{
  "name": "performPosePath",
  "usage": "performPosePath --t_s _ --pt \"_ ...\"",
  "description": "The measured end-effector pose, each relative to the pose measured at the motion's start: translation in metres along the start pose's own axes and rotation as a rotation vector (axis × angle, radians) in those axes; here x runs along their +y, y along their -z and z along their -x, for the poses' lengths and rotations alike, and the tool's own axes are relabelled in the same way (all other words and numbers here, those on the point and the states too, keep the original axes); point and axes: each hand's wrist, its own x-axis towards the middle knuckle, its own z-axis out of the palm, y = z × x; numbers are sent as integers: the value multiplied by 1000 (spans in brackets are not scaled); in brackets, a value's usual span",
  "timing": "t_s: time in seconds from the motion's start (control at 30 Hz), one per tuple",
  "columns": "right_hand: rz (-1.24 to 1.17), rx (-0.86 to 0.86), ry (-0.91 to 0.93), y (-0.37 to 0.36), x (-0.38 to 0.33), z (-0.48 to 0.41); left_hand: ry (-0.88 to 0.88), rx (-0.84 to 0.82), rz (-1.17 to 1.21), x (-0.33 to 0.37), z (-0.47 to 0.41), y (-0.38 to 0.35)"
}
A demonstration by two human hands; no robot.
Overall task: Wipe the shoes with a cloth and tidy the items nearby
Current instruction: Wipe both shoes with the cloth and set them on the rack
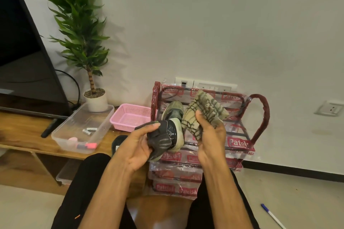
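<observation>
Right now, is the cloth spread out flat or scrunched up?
Scrunched up: the right hand grips the checked cloth in a folded bundle in the air, not laid flat.

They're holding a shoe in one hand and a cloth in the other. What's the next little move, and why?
Probably press the cloth in the right hand against the pale sole edge of the shoe and rub. The left hand grips the shoe steady, and the cloth is bunched right beside it, ready to wipe.
</observation>
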Motion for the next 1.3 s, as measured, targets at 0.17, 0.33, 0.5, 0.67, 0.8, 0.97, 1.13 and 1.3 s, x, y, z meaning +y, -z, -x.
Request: performPosePath --t_s 0.17,0.33,0.5,0.67,0.8,0.97,1.13,1.3 --pt "-12 -40 23 1 -12 -3 22 -61 -48 -1 1 0" --pt "139 -194 77 3 -16 -1 3 -63 -171 -2 4 -4" --pt "665 -283 398 7 -17 4 -59 15 -203 -2 3 -8" --pt "1086 -321 414 0 -15 17 -96 101 -221 -8 0 -10" --pt "1257 -346 551 -7 1 23 -125 155 -292 -11 -4 -8" --pt "1232 -223 544 -12 5 11 -155 202 -374 -16 -9 -5" --pt "1274 -344 498 -9 9 14 -163 237 -276 -18 -15 -5" --pt "1234 -232 484 -15 9 7 -140 249 -314 -25 -18 -6"
